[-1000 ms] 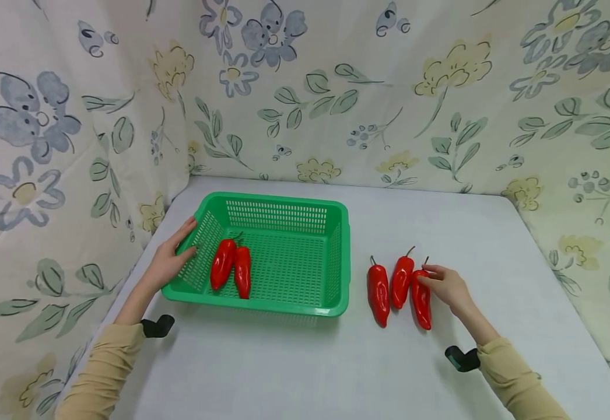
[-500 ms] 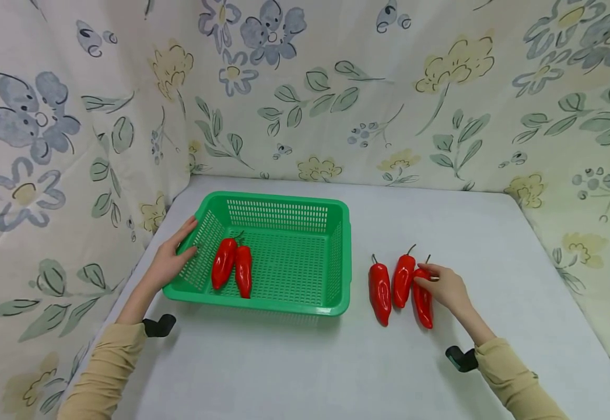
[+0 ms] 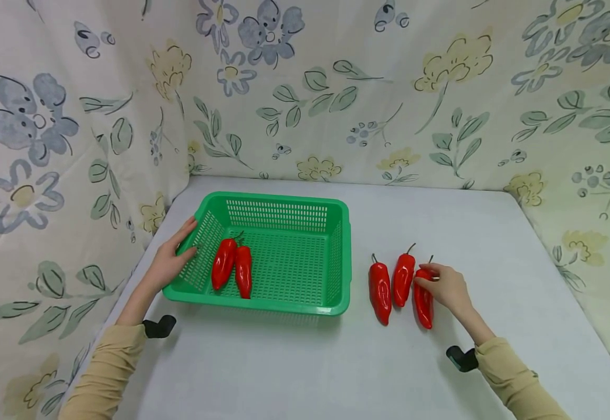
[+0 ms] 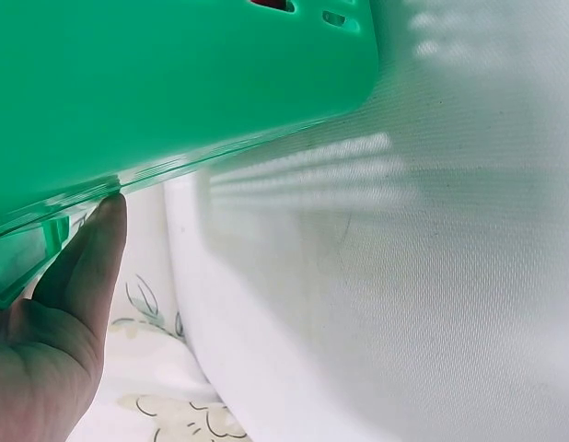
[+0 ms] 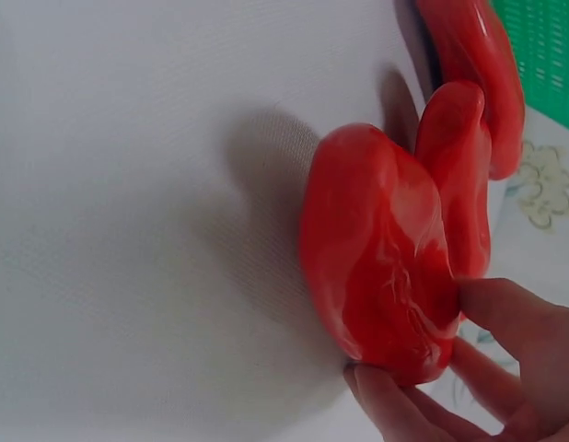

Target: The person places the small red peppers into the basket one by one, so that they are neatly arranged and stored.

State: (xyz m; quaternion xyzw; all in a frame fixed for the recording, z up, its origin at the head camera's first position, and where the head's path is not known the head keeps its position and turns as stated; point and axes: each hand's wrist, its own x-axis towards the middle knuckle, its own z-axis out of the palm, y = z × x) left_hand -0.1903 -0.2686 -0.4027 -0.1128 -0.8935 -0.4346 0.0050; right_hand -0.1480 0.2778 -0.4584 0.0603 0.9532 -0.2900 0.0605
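My left hand (image 3: pixel 168 262) holds the left rim of a green plastic basket (image 3: pixel 284 310), its thumb over the edge; in the left wrist view the thumb (image 4: pixel 91 267) touches the rim. Inside the basket, toward its left, lie two red chili peppers, a thicker one (image 3: pixel 223 265) and a slimmer one (image 3: pixel 243 271). Right of the basket, my right hand (image 3: pixel 449 289) pinches the stem end of the rightmost chili pepper (image 3: pixel 423 303) between thumb and fingers. That pepper's glossy body (image 5: pixel 377 249) fills the middle of the right wrist view.
Two more chili peppers, one nearest the basket (image 3: pixel 380 291) and one in the middle (image 3: pixel 403 280), lie beside the held one on the white table (image 3: pixel 294 367). A floral curtain (image 3: pixel 305 116) borders the table at the back and sides.
The rightmost chili pepper's stem has shifted very slightly right under my right hand's fingers. My left hand and the basket stay in place.
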